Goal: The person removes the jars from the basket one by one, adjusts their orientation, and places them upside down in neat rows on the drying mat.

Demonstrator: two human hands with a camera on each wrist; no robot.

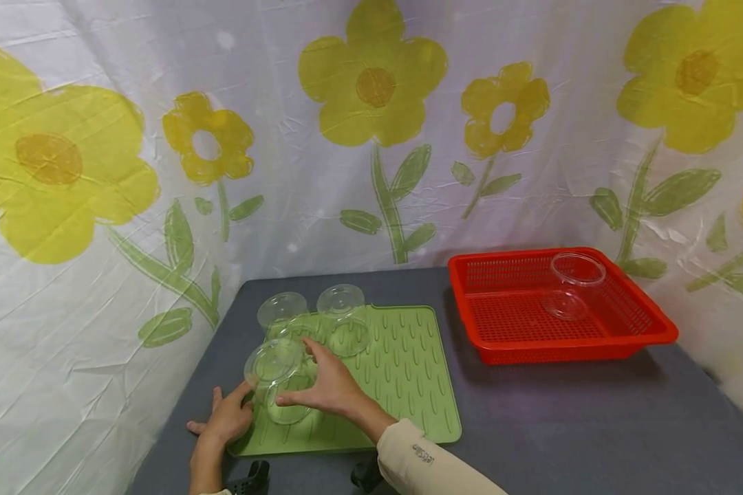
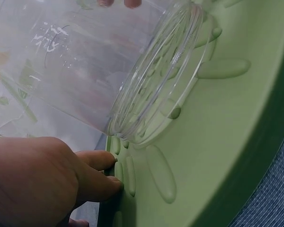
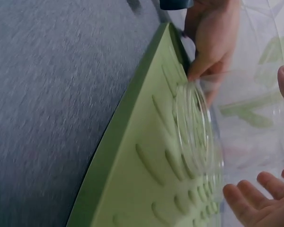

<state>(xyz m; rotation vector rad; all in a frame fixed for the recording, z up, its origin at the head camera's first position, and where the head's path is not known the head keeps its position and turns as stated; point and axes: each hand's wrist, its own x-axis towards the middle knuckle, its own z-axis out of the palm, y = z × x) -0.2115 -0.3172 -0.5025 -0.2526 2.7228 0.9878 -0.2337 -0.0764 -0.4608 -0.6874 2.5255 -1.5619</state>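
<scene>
Three clear plastic jars stand on a green ridged mat (image 1: pixel 408 385), their ringed ends down. My right hand (image 1: pixel 331 385) spreads thumb and fingers around the nearest jar (image 1: pixel 271 364). In the right wrist view, the fingers (image 3: pixel 262 191) are extended beside that jar's wall. My left hand (image 1: pixel 225 419) is at the mat's front left, just left of the same jar. Two of its fingers (image 2: pixel 102 182) rest at the mat's raised edge in the left wrist view. The other two jars, back left (image 1: pixel 278 306) and back middle (image 1: pixel 340 302), stand behind.
A red plastic basket (image 1: pixel 489 350) stands at the back right of the dark grey table (image 1: pixel 569 426), with another clear jar (image 1: pixel 576 280) inside. A flowered plastic curtain (image 1: pixel 272 137) hangs behind the table and along its sides.
</scene>
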